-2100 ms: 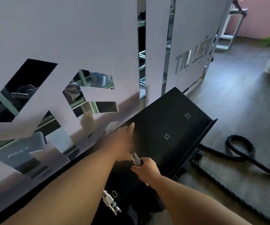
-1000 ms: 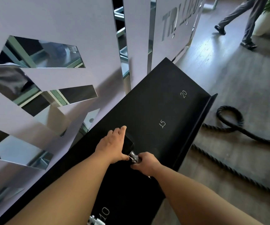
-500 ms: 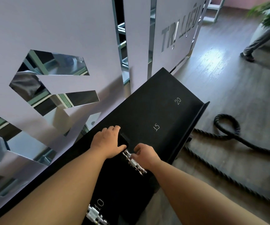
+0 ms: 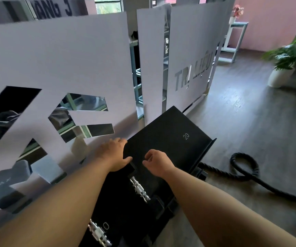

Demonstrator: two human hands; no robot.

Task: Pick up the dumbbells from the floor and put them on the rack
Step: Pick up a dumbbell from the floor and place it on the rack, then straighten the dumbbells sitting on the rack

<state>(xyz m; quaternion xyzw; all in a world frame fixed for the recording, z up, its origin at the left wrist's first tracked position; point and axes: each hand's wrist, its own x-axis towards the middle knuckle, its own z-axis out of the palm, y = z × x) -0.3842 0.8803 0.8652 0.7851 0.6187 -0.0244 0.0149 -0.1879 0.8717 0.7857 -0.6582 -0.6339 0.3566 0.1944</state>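
A black dumbbell with a chrome handle (image 4: pixel 139 189) lies on the black sloped rack (image 4: pixel 172 138), just below both hands. My left hand (image 4: pixel 114 153) rests flat on the dumbbell's far black head, fingers spread. Hovering above the rack to the right of the handle, my right hand (image 4: pixel 157 162) has loosely curled fingers and holds nothing. A second dumbbell's chrome handle (image 4: pixel 98 234) lies lower on the rack beside a painted number. The rack's far end, marked 20, is bare.
A frosted glass partition (image 4: pixel 72 68) with cut-out letters runs close along the rack's left side. A thick black rope (image 4: pixel 245 168) loops on the wood floor to the right. A potted plant (image 4: pixel 282 68) and a white stand (image 4: pixel 236 38) are at the back right.
My right hand has let go of the chrome handle and lifted off it. The left hand stays on the dumbbell's head. The view has tilted upward, and the walking person's legs are gone.
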